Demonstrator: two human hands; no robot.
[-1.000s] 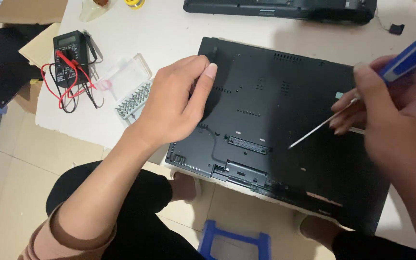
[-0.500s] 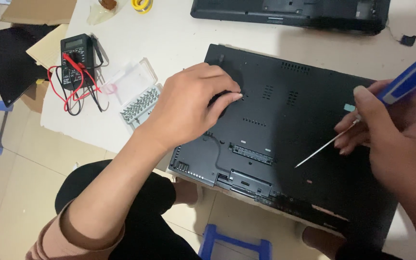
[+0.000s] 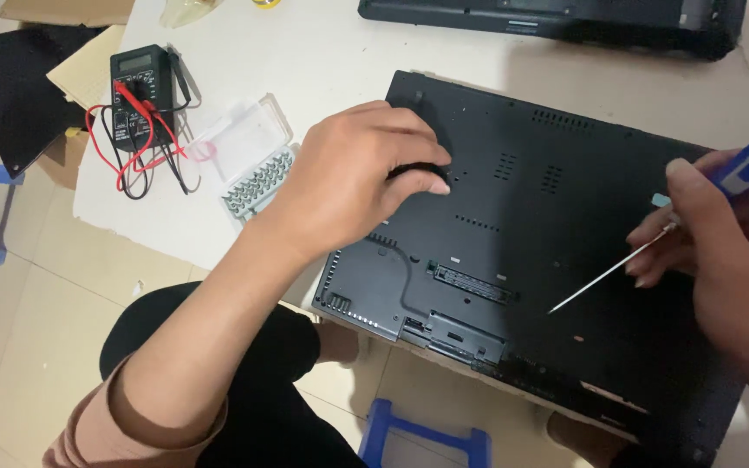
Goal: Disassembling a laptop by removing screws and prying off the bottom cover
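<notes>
Head view: a black laptop (image 3: 556, 260) is lying bottom-up on the white table (image 3: 340, 61), its near edge hanging a bit over the table's edge toward the person's lap. Left hand (image 3: 366, 178) is resting on the laptop's upper-left part, fingers curled narrow w/ tips pressing down on the base; can't tell if anything small is pinched under them. Right hand (image 3: 721, 251) is gripping a screwdriver (image 3: 652, 238), blue handle up at the frame's right edge, thin shaft slanting down-left, tip sitting just over the base near its middle, right of the long slot. Left forearm is crossing the table's front edge and covering part of the laptop's left side.

Around: a clear bit case (image 3: 253, 160) is lying open just left of the left hand. Further left, a multimeter (image 3: 142, 87) w/ red and black leads looped beside it. A 2nd black laptop (image 3: 556, 22) is sitting along the table's far edge, well apart. Blue stool (image 3: 426, 433) is standing on the floor below.
</notes>
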